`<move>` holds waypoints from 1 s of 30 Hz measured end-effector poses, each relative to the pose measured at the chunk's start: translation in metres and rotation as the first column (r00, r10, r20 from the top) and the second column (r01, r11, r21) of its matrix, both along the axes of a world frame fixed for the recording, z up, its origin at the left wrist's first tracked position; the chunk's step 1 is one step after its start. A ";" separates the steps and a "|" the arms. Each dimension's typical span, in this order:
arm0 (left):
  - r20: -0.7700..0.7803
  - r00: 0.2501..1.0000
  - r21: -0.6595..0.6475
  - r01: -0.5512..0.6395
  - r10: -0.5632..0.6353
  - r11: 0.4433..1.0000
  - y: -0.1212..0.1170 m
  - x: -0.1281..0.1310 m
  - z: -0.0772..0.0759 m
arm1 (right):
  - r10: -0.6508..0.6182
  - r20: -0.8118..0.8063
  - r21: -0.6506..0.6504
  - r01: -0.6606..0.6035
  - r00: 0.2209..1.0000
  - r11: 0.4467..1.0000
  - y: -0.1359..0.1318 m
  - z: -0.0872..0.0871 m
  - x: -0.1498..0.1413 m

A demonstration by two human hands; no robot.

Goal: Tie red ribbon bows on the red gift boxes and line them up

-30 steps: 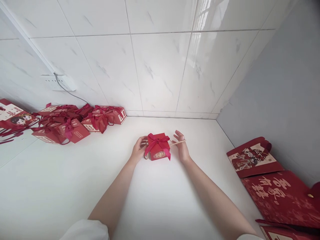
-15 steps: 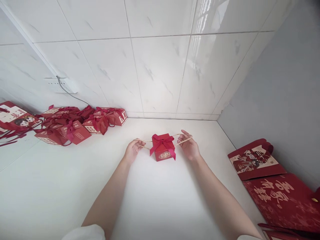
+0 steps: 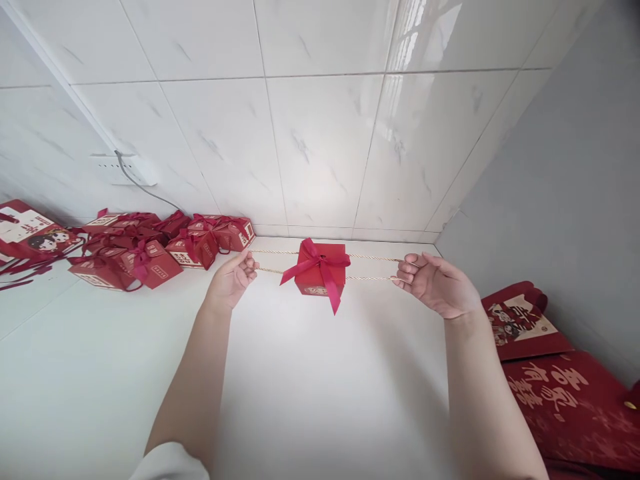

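A small red gift box [image 3: 320, 270] with a crimson ribbon bow [image 3: 320, 262] on top hangs between my hands, seemingly raised off the white tabletop [image 3: 330, 393]. Twisted gold cord handles run out from both of its sides and are pulled taut. My left hand [image 3: 233, 279] is closed on the left cord [image 3: 274, 252], its fingers curled toward the box. On the other side my right hand [image 3: 435, 283] grips the right cord [image 3: 373, 257] with bent fingers. Pale print shows on the box's front face, partly covered by a ribbon tail.
Several red boxes with ribbons [image 3: 153, 262] are grouped at the back left, beside a red and white printed bag [image 3: 37, 230]. At the right lie a printed red bag [image 3: 525, 320] and a larger red one [image 3: 560, 407]. A cable [image 3: 145, 190] runs from the wall socket.
The box has come up and slightly away from me. Both hands have moved outward and higher, drawing the slack cords straight.
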State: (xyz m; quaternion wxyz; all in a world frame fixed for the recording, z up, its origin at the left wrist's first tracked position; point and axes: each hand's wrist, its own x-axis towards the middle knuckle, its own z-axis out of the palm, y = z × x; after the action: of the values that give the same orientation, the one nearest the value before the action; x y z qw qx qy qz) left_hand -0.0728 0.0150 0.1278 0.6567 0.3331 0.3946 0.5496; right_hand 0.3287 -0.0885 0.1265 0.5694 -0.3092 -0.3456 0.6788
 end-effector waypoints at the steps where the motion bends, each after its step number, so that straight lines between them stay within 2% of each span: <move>1: 0.006 1.000 0.022 -0.022 0.022 1.000 -0.003 -0.002 0.005 | -0.006 0.014 0.006 0.006 1.000 1.000 -0.002 0.003 0.000; 6: -0.020 0.995 0.076 -0.092 0.094 0.993 -0.012 -0.005 0.022 | -0.022 0.068 0.015 0.021 0.997 1.000 -0.006 0.010 0.001; 11: -0.114 0.984 0.086 -0.130 0.139 0.988 -0.014 -0.004 0.022 | -0.036 0.053 -0.008 0.036 0.998 0.999 -0.003 0.009 0.002; 14: -0.236 0.960 0.119 -0.123 0.149 0.985 -0.016 -0.005 0.020 | -0.034 0.079 -0.009 0.035 0.996 0.999 -0.001 0.006 0.001; 17: -0.396 0.914 0.131 -0.039 0.088 0.991 -0.019 -0.007 0.020 | -0.055 0.236 0.017 0.052 0.970 0.998 0.000 0.004 -0.003; 20: -0.548 0.836 0.071 0.062 -0.013 0.996 -0.021 -0.008 0.021 | -0.058 0.471 0.056 0.035 0.880 0.998 -0.001 0.006 -0.009; 22: -0.658 0.750 0.031 0.116 -0.067 0.993 -0.022 -0.010 0.021 | -0.037 0.600 0.061 0.000 0.799 0.998 -0.002 0.007 -0.013; 24: -0.786 0.606 -0.018 0.174 -0.122 0.985 -0.023 -0.012 0.021 | 0.006 0.723 0.031 -0.041 0.691 0.999 -0.004 0.007 -0.015; 26: -0.911 0.391 -0.048 0.212 -0.130 0.976 -0.026 -0.015 0.021 | 0.019 0.855 -0.018 -0.006 0.518 1.000 -0.006 0.005 -0.018; 28: -0.980 0.176 -0.051 0.247 -0.097 0.968 -0.030 -0.016 0.020 | -0.012 0.949 -0.008 0.063 0.314 0.998 -0.007 -0.001 -0.024; 29: -0.990 0.113 -0.045 0.279 -0.079 0.959 -0.031 -0.015 0.018 | -0.032 0.971 0.019 0.056 0.236 0.998 -0.006 -0.004 -0.028; 30: -0.993 0.088 -0.044 0.333 -0.078 0.942 -0.033 -0.013 0.016 | -0.041 0.980 0.041 0.003 0.196 0.999 -0.005 -0.008 -0.033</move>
State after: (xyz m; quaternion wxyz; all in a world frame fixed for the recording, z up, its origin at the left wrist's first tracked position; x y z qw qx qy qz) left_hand -0.0860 -0.0175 0.1441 0.2646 0.7253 0.6225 0.1278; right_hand 0.2954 -0.0933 0.1181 0.2354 -0.6657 -0.6340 0.3154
